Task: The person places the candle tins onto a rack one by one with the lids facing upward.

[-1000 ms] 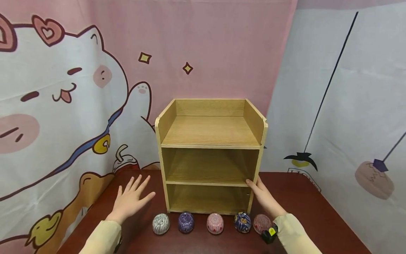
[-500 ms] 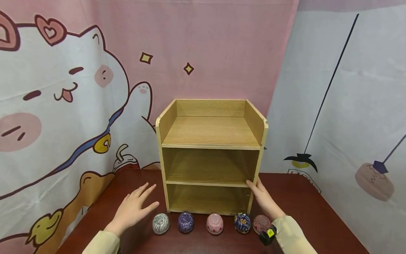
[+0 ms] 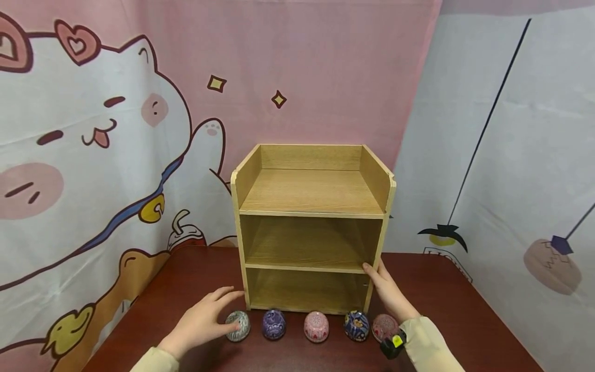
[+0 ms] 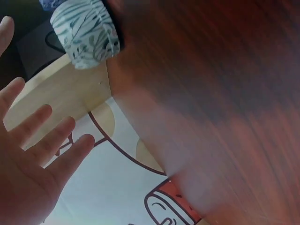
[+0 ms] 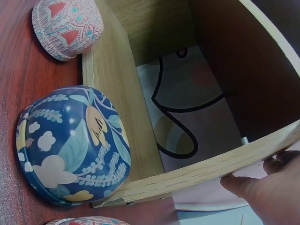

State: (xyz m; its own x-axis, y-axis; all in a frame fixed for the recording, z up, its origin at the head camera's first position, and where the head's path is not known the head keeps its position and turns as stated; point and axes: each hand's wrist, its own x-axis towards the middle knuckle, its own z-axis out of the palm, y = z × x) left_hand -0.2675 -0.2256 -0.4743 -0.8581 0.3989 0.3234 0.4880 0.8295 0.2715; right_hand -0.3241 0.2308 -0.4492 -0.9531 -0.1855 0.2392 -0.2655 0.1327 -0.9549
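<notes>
A light wooden shelf unit (image 3: pixel 310 192) with three levels stands on a dark red table (image 3: pixel 441 305). Several domed patterned tins line its front: grey-white (image 3: pixel 239 326), purple (image 3: pixel 273 324), pink (image 3: pixel 316 327), blue floral (image 3: pixel 356 325) and reddish (image 3: pixel 385 327). My left hand (image 3: pixel 210 319) hovers with spread fingers beside the grey-white tin (image 4: pixel 84 33); the left wrist view shows a gap between them. My right hand (image 3: pixel 386 292) rests with straight fingers against the shelf's right side, thumb on the middle board's front edge (image 5: pixel 197 171). The blue tin (image 5: pixel 70 145) sits just below it.
Printed cloth backdrops hang close behind and to the right of the table: a cartoon cat (image 3: pixel 93 129) on the left, grey with lamp drawings (image 3: pixel 534 181) on the right. All shelf levels hold nothing. Bare tabletop lies either side of the shelf.
My left hand has moved right and toward me, from the table beside the shelf down to the grey-white tin. The right hand stays on the shelf's side.
</notes>
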